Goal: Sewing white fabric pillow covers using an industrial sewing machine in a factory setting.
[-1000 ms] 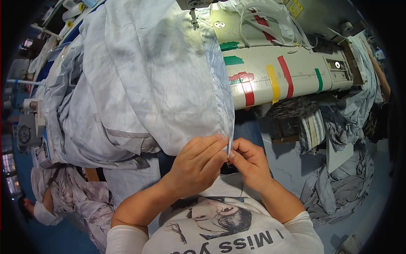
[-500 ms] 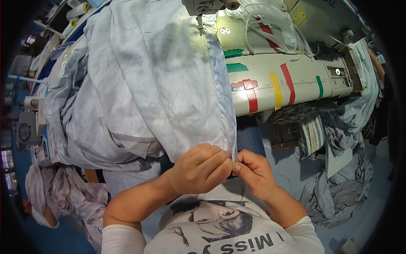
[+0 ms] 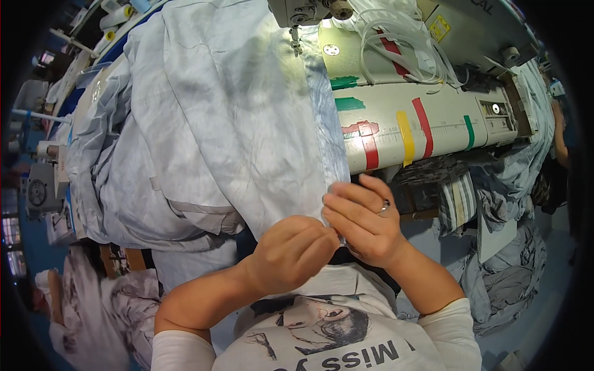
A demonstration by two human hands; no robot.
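Both hands pinch the near edge of the pale blue fabric (image 3: 229, 123): left hand (image 3: 291, 253) clenched on the hem, right hand (image 3: 362, 219) gripping just beside it, fingertips touching. Fabric runs up from our hands to the sewing machine (image 3: 402, 117), under its needle area. We judge we're aligning the edge; next we need an even, taut feed.

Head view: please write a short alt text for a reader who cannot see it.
Both hands, left hand and right hand, pinch the near edge of a pale blue fabric that lies spread over a sewing machine table marked with coloured tape strips.
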